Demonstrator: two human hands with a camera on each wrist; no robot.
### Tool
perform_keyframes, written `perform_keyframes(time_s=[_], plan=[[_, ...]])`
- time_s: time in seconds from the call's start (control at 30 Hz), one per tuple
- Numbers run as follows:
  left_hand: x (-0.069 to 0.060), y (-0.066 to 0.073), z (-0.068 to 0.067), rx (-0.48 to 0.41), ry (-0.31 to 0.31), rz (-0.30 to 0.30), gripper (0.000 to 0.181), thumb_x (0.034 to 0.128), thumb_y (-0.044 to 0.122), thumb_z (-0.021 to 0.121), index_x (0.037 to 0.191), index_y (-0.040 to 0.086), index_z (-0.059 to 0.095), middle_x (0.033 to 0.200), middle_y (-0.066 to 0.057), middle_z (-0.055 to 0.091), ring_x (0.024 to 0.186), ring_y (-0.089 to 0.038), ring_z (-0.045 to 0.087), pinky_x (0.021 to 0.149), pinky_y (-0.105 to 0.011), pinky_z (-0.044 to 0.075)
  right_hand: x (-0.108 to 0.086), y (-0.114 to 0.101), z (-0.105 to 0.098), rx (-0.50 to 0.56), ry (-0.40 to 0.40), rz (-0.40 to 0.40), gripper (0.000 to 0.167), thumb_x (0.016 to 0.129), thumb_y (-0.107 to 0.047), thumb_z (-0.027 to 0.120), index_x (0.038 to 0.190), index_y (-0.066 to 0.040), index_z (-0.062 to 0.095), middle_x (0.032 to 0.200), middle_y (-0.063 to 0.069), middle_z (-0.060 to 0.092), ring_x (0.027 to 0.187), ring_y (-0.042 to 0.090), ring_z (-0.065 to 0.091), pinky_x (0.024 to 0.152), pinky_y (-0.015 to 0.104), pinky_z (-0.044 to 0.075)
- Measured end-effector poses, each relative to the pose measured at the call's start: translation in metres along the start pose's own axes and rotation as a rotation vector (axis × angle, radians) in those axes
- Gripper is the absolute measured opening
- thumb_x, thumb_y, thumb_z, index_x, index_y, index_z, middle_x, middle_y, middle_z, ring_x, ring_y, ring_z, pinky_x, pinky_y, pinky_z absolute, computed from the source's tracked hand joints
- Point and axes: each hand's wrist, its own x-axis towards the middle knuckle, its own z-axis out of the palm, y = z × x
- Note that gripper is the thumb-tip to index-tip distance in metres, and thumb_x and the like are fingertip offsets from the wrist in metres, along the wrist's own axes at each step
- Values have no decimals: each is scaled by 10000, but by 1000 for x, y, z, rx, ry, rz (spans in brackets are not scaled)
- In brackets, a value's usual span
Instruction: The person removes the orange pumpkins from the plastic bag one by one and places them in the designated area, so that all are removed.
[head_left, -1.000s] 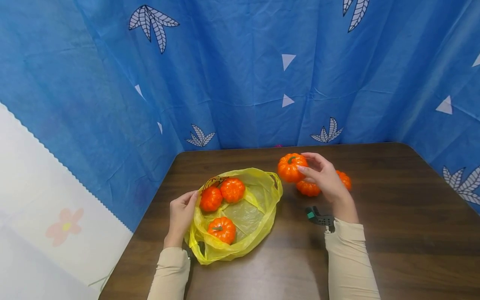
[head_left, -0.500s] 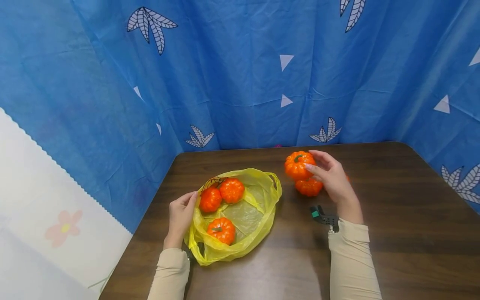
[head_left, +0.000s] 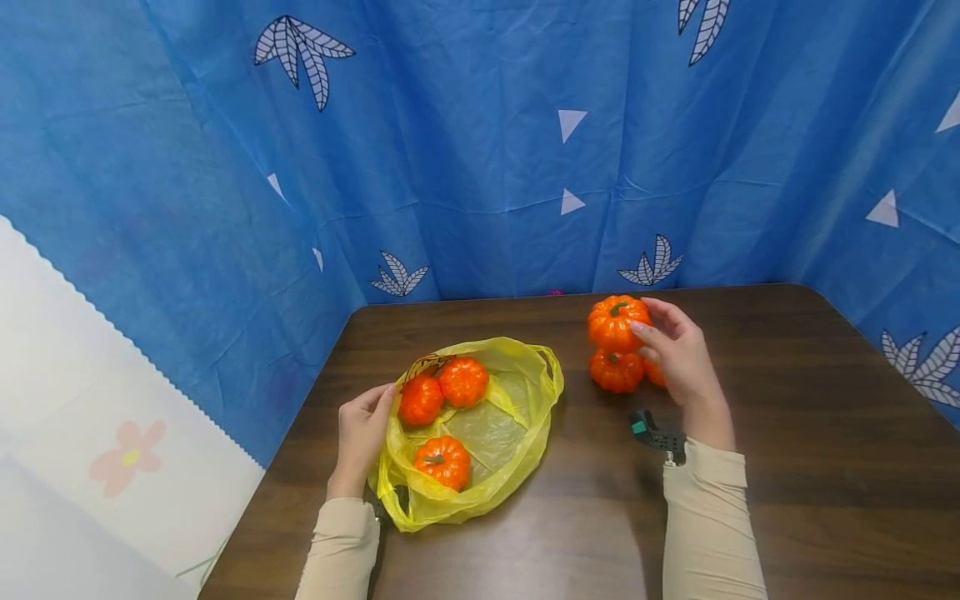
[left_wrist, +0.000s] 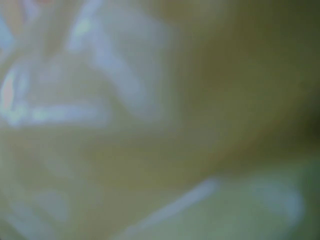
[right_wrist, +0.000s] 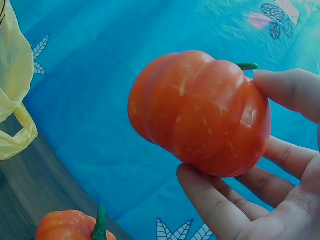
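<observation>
A small orange pumpkin [head_left: 617,323] with a green stem is held up by my right hand [head_left: 684,354]. The right wrist view shows thumb and fingers curled about one side of that pumpkin [right_wrist: 200,112]. Below it on the table sit a second pumpkin [head_left: 616,372] and a third pumpkin [head_left: 655,372], the latter partly behind the hand. My left hand [head_left: 363,429] pinches the rim of a yellow plastic bag [head_left: 525,454], which stands with its mouth wide. Inside lie three pumpkins [head_left: 463,382]. Blurred yellow plastic [left_wrist: 150,155] fills the left wrist view.
Everything rests on a dark wooden table [head_left: 825,467]. A blue curtain [head_left: 495,167] with leaf prints hangs along its back and right edges. White cloth [head_left: 90,500] with a flower print is at the left. Each wrist wears a dark strap, the right strap [head_left: 660,437] plainly visible.
My right hand has moved right and slightly back with its pumpkin, away from the bag, to over the pumpkins on the table. The left hand and bag have stayed in place.
</observation>
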Motion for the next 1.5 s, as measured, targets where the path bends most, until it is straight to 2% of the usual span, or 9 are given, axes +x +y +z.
perform_keyframes(time_s=[0.23, 0.37, 0.63, 0.93, 1.03, 1.27, 1.37, 1.5], plan=[[0, 0, 1, 0, 0, 8, 240, 978, 209, 663, 1058, 12, 773, 1036, -153, 770, 932, -282, 715, 780, -32, 498, 0, 2, -6, 92, 71, -6, 639, 956, -350, 677, 1516, -165, 433, 1519, 111, 389, 1181, 120, 511, 823, 101, 539], [1, 0, 1, 2, 3, 25, 231, 978, 203, 663, 1048, 13, 775, 1029, -147, 772, 923, -274, 714, 781, -36, 502, -2, 2, -11, 111, 97, -2, 645, 945, -369, 686, 1515, -188, 443, 1471, 69, 435, 1176, 103, 508, 828, 82, 525], [1, -1, 2, -2, -2, 11, 237, 979, 203, 661, 1061, 10, 772, 1040, -154, 769, 946, -283, 715, 788, -31, 496, -4, 2, -15, 250, 151, 5, 607, 943, -306, 699, 1473, -128, 463, 1446, 71, 472, 1151, 106, 526, 828, 99, 540], [1, -2, 2, 15, 6, 6, 225, 977, 197, 663, 1055, 19, 776, 1037, -145, 771, 918, -179, 709, 785, -38, 504, -3, 2, -16, 308, 230, 13, 539, 954, -266, 691, 1441, -117, 515, 1309, -50, 526, 1116, 120, 506, 815, 103, 540], [1, -2, 2, 18, 7, 9, 225, 978, 196, 662, 1054, 18, 775, 1035, -143, 772, 928, -208, 711, 789, -30, 496, -1, 1, -16, 341, 271, 11, 509, 962, -235, 681, 1435, -119, 532, 1319, -52, 513, 1134, 127, 497, 822, 100, 538], [0, -1, 2, 18, 5, -6, 231, 977, 196, 662, 1063, 11, 771, 1048, -149, 769, 942, -269, 711, 785, -21, 490, -1, 2, -18, 373, 347, 73, 516, 963, -254, 680, 1454, -195, 534, 1462, -52, 457, 1242, 124, 462, 986, 136, 492], [0, -1, 2, 25, 6, -16, 229, 977, 196, 663, 1064, 14, 771, 1052, -147, 768, 937, -263, 709, 782, -21, 490, 0, 2, -19, 415, 374, 67, 482, 972, -218, 667, 1439, -183, 553, 1436, -47, 473, 1203, 118, 477, 937, 127, 515], [0, -1, 2, 32, 8, -19, 224, 977, 185, 663, 1063, 9, 770, 1054, -150, 768, 941, -257, 704, 785, -15, 483, 1, 3, -21, 518, 422, 14, 391, 972, -132, 653, 1360, -123, 611, 1318, -33, 524, 1129, 130, 507, 830, 110, 543]])
